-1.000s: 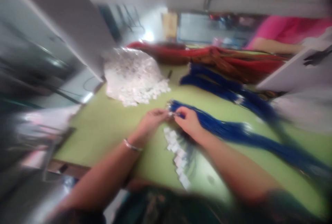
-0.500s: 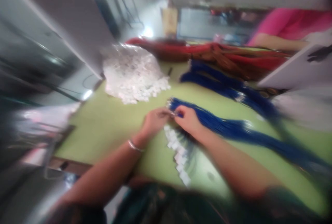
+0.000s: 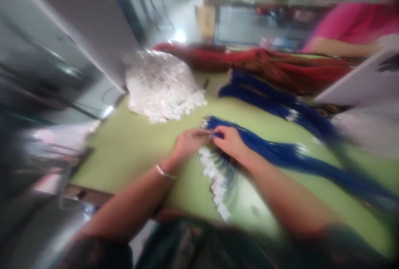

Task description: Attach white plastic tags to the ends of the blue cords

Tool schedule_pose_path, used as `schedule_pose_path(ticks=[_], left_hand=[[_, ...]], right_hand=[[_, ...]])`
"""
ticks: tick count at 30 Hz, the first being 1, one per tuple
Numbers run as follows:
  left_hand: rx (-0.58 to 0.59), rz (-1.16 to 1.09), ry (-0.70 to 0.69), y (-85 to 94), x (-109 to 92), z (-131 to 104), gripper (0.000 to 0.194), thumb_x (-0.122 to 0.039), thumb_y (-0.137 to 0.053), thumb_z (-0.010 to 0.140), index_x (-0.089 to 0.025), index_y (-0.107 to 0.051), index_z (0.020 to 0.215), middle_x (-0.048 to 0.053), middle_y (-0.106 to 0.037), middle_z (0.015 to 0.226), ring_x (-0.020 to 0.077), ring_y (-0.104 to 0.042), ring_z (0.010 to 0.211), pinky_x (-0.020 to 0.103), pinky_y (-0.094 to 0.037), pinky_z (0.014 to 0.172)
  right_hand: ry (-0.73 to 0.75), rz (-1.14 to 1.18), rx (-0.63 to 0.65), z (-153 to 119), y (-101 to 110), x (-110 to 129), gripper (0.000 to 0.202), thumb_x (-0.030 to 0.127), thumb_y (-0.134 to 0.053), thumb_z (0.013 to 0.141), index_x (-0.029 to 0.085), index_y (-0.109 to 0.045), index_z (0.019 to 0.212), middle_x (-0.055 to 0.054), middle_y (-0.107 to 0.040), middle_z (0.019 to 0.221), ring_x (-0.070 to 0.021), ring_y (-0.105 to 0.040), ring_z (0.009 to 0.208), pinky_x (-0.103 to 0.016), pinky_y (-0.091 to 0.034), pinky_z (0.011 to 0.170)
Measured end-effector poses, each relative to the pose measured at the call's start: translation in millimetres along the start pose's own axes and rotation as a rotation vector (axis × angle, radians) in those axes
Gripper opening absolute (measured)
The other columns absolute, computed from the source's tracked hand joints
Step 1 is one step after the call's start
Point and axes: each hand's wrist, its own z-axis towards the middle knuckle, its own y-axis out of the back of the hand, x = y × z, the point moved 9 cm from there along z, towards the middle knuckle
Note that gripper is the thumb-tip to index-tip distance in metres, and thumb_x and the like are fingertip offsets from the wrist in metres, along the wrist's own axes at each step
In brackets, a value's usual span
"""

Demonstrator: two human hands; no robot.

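My left hand (image 3: 189, 141) is closed in a pinch, its fingertips meeting those of my right hand; a small thing between them is too blurred to make out. My right hand (image 3: 230, 140) is also pinched, holding the end of a blue wire. Just behind both hands lie the tips of a long blue wire bundle (image 3: 280, 152), which runs off to the right. Below the hands, a slanting row of white connectors (image 3: 215, 177) rests on the green table (image 3: 124, 152), with blue wires trailing from them under my right forearm.
A clear plastic bag (image 3: 156, 67) spills white connectors (image 3: 174, 107) at the back left. More blue wires (image 3: 255, 94) and long red and brown wires (image 3: 264, 63) lie behind. A person in a pink sleeve (image 3: 346, 24) works across the table, beside a grey panel (image 3: 361, 78).
The two hands stay together, with the fingertips only slightly shifted. The whole view has moved a little as the head turned.
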Motion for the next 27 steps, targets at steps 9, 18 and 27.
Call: schedule_pose_path(ticks=[9, 18, 27], left_hand=[[0.811, 0.46, -0.355, -46.9, -49.9, -47.7, 0.016, -0.028, -0.061, 0.08, -0.023, -0.075, 0.083, 0.006, -0.074, 0.087, 0.0182, -0.066, 0.08, 0.029, -0.05, 0.079], [-0.323, 1.008, -0.264, 84.4, -45.8, 45.2, 0.029, -0.03, -0.048, 0.087, -0.015, -0.067, 0.102, 0.015, -0.063, 0.101, 0.0266, -0.058, 0.099, 0.037, -0.043, 0.088], [-0.264, 1.129, -0.138, 68.2, -41.0, 42.7, 0.03, -0.015, -0.046, 0.084, -0.018, -0.064, 0.107, 0.015, -0.058, 0.104, 0.0293, -0.058, 0.097, 0.04, -0.044, 0.084]], right_hand=[[0.015, 0.293, 0.075, 3.0, 3.3, 4.6, 0.018, 0.033, -0.065, 0.07, 0.018, -0.066, 0.08, 0.0, -0.064, 0.065, -0.0138, -0.055, 0.059, -0.025, -0.043, 0.057], [-0.001, 0.227, -0.011, 0.5, 0.0, 7.0, 0.01, 0.025, -0.056, 0.068, 0.017, -0.061, 0.068, 0.0, -0.062, 0.065, -0.0125, -0.052, 0.06, -0.023, -0.04, 0.057], [0.058, 0.154, -0.057, -1.7, -1.7, 7.8, 0.009, 0.023, -0.055, 0.069, 0.017, -0.061, 0.068, 0.0, -0.063, 0.068, -0.0136, -0.053, 0.065, -0.024, -0.04, 0.062]])
